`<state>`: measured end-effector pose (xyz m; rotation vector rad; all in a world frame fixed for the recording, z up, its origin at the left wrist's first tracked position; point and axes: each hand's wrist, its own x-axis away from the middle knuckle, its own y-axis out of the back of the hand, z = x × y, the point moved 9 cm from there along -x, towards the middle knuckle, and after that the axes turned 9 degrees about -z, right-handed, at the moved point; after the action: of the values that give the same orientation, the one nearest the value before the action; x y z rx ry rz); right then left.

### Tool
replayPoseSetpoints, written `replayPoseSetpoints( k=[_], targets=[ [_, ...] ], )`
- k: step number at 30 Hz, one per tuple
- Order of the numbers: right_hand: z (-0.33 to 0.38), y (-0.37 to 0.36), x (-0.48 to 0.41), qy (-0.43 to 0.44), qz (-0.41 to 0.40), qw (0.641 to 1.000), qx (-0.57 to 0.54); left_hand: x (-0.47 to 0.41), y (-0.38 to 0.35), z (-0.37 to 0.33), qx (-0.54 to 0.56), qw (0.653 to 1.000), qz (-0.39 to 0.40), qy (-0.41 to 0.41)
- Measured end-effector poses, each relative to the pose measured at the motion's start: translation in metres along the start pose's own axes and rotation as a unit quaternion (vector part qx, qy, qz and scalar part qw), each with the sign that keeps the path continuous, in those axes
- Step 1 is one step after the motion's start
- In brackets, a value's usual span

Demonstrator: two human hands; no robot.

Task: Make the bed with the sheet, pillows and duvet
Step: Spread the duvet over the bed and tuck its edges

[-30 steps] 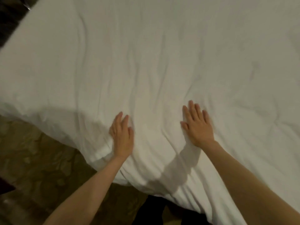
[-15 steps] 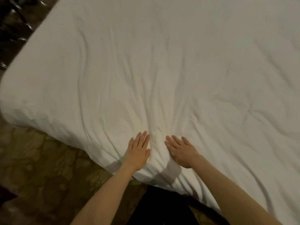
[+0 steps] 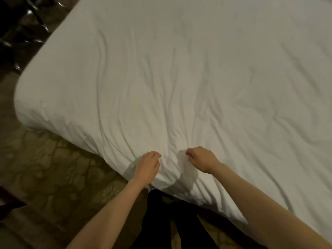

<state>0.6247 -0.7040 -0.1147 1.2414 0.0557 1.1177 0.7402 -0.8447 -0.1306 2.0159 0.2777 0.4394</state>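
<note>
A white duvet (image 3: 188,83) covers the whole bed, wrinkled, with creases running toward the near edge. My left hand (image 3: 147,166) sits at that near edge with its fingers curled into the fabric. My right hand (image 3: 202,159) is a short way to its right, fingers curled and pinching the duvet, its shadow falling just beside it. The fabric bunches between the two hands. The sheet and the pillows are out of view.
The bed's rounded corner (image 3: 25,105) is at the left. Patterned carpet (image 3: 53,173) lies below and left of the bed. Dark furniture with shiny metal parts (image 3: 21,29) stands at the upper left. My dark trouser legs (image 3: 161,216) are against the bed's edge.
Both hands slid back across the duvet toward the near edge and came closer together. Their flat fingers have curled into the fabric.
</note>
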Motion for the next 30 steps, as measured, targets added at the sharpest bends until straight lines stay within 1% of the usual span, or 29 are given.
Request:
replayPoseSetpoints(
  k=[4,9,12,15,19,22,24,25,26,27,28,29,30],
  targets=[
    [0.015,0.018,-0.015,-0.030,-0.083,0.995,-0.042,-0.014,0.034,0.041,0.015,0.996,-0.078,0.043],
    [0.050,0.026,-0.048,-0.047,-0.145,0.987,-0.051,-0.024,0.073,0.106,0.000,0.988,-0.113,0.102],
    [0.084,0.030,-0.082,-0.043,-0.180,0.982,-0.045,-0.034,0.095,0.157,-0.044,0.986,-0.102,0.126],
    [0.125,0.032,-0.127,-0.029,-0.188,0.982,-0.018,-0.058,0.116,0.215,-0.083,0.984,-0.074,0.136],
    [0.183,0.035,-0.188,-0.016,-0.181,0.983,0.005,-0.096,0.134,0.294,-0.114,0.982,-0.006,0.147],
    [0.227,0.033,-0.237,0.010,-0.166,0.985,0.037,-0.127,0.154,0.345,-0.075,0.980,-0.020,0.184],
    [0.254,0.032,-0.268,0.026,-0.162,0.985,0.051,-0.142,0.164,0.379,-0.016,0.968,-0.048,0.246],
    [0.264,0.032,-0.282,0.027,-0.163,0.985,0.050,-0.145,0.170,0.397,0.021,0.953,-0.070,0.295],
    [0.271,0.032,-0.293,0.020,-0.163,0.985,0.043,-0.142,0.176,0.416,0.063,0.925,-0.098,0.360],
    [0.274,0.031,-0.304,0.007,-0.160,0.986,0.035,-0.134,0.180,0.436,0.111,0.885,-0.127,0.434],
    [0.276,0.028,-0.312,-0.010,-0.155,0.987,0.029,-0.122,0.180,0.454,0.164,0.834,-0.149,0.505],
    [0.277,0.024,-0.318,-0.028,-0.147,0.988,0.025,-0.110,0.179,0.468,0.216,0.780,-0.159,0.565],
    [0.278,0.019,-0.322,-0.045,-0.139,0.989,0.024,-0.100,0.171,0.481,0.261,0.733,-0.160,0.607]
  ],
)
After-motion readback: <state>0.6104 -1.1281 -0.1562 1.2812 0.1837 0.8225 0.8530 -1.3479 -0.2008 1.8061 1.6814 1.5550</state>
